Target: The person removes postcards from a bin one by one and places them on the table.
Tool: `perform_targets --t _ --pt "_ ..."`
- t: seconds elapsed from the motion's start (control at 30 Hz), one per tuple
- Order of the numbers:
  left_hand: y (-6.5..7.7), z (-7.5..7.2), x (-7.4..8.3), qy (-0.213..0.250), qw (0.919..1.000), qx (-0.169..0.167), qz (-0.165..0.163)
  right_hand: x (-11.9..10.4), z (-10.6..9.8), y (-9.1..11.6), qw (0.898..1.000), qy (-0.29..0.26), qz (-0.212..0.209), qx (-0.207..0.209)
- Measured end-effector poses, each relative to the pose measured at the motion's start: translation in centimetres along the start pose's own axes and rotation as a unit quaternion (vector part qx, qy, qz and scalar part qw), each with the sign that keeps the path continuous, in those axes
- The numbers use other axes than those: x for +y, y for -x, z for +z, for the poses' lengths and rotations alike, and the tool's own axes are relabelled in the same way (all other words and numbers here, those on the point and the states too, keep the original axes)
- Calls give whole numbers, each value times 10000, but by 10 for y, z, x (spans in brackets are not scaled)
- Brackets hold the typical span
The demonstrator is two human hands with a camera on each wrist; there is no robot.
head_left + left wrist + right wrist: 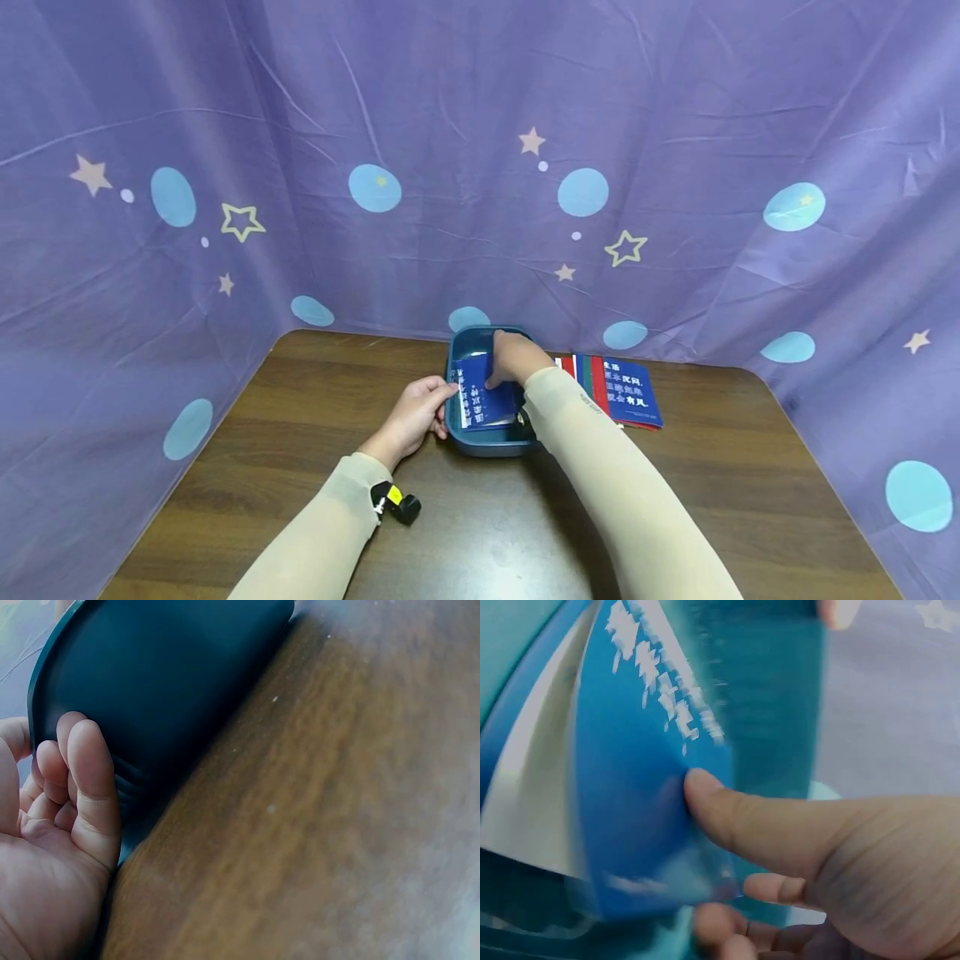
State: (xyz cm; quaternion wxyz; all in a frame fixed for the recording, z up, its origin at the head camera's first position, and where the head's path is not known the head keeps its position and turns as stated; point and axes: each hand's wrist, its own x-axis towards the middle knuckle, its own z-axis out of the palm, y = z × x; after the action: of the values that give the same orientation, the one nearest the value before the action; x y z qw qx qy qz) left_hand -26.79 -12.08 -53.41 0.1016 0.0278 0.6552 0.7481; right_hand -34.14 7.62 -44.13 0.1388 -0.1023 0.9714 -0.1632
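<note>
A dark teal plastic bin [487, 448] stands on the table near its back edge. My left hand [412, 417] holds the bin's left rim, thumb over the edge and fingers curled against the outer wall [165, 682]. My right hand [519, 358] reaches inside the bin and pinches a blue booklet [641, 802] with white lettering, the thumb on its cover and fingers at its edge. Pale pages show along the booklet's side in the right wrist view. The sleeve hides part of the bin's right side.
Right of the bin, several blue, red and green booklets [632, 393] lie fanned on the wooden table [300, 417], partly behind the right forearm. A purple curtain [465, 125] with stars and ovals hangs behind the table and along its sides.
</note>
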Motion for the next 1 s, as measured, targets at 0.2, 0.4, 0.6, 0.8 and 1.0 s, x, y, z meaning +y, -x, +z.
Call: perform_targets --t 0.2,0.4,0.6,0.8,1.0 --pt "0 1 1 0 10000 16 -11 4 -18 6 9972 -429 -282 541" --pt "1 2 2 26 10000 21 -9 22 -29 19 9890 -1349 -373 474" --pt "2 3 3 48 10000 32 -30 62 -37 34 9695 -2172 -723 877" --pt "1 3 1 26 9999 80 -62 107 -45 51 9528 -2729 -311 1297" --pt "0 3 0 29 9999 86 -46 146 -53 63 9510 -2685 162 1522"
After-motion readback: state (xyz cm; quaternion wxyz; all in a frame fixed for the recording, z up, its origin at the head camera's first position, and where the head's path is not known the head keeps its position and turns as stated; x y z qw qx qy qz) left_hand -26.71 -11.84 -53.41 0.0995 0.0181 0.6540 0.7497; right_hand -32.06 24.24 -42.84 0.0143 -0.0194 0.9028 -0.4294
